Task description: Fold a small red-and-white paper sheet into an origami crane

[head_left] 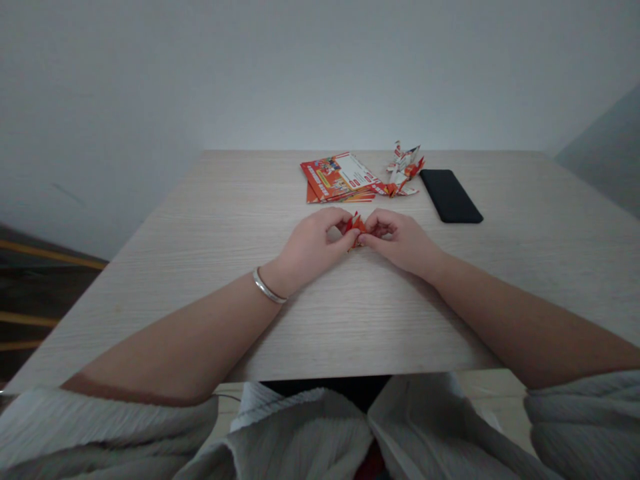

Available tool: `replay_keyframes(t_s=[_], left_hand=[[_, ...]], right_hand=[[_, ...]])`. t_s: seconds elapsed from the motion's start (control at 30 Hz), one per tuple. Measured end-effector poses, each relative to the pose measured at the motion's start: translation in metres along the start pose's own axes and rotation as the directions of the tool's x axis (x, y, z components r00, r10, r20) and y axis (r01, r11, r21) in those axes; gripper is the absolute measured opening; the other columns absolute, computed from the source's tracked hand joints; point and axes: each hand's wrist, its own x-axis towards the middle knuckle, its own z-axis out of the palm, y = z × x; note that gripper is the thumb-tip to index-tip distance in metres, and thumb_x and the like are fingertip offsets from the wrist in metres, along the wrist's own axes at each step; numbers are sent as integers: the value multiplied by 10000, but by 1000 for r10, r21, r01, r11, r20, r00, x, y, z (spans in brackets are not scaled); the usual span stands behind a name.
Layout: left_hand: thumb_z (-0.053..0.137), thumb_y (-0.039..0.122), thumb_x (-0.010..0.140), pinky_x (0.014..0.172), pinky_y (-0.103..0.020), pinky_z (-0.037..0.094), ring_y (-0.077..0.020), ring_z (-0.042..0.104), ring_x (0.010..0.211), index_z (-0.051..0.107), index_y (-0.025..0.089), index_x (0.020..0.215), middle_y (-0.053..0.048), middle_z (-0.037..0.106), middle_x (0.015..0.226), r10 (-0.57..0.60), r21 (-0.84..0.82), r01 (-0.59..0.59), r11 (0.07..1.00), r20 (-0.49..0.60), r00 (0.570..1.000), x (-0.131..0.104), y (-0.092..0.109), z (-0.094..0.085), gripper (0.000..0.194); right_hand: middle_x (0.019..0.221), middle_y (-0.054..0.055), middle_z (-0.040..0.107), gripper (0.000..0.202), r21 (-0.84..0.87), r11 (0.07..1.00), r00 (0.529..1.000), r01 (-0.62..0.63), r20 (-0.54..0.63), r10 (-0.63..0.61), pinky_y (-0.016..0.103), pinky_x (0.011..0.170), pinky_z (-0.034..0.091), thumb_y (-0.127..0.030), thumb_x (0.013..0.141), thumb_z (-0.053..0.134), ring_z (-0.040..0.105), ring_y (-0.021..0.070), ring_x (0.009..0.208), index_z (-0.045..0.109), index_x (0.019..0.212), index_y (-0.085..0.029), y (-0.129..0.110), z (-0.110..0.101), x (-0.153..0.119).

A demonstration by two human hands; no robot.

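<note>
Paper (358, 223), folded and red, is sitting between near and far edges of the table (200, 227); the left hand (316, 241) and right hand (409, 243) are pinching it; uneven pulling could be tearing its folds.

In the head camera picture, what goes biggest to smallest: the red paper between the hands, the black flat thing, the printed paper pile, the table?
1. Table
2. Printed paper pile
3. Black flat thing
4. Red paper, partly hidden
</note>
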Motion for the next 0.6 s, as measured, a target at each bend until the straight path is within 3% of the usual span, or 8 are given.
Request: replay_keyframes(t_s=[0.23, 0.6], left_hand=[[606, 298, 872, 782, -300, 500, -160, 623, 798, 671, 172, 816, -33, 702, 832, -19, -94, 15, 995, -41, 999, 1, -1, 1, 152], [648, 246, 863, 806, -298, 520, -160, 665, 843, 701, 173, 793, -37, 733, 849, -99, -263, 93, 960, -8, 995, 2, -2, 2, 114]], right_hand=[[665, -28, 585, 145, -35, 999, 998, -25, 60, 27, 295, 616, 410, -294, 782, 661, 518, 129, 619, 557, 713, -222, -2, 1, -1], [687, -15, 633, 139, 74, 997, 1000, -26, -14, 28, 288, 606, 430, -334, 764, 676, 542, 129, 621, 601, 749, -217, -5, 3, -1]])
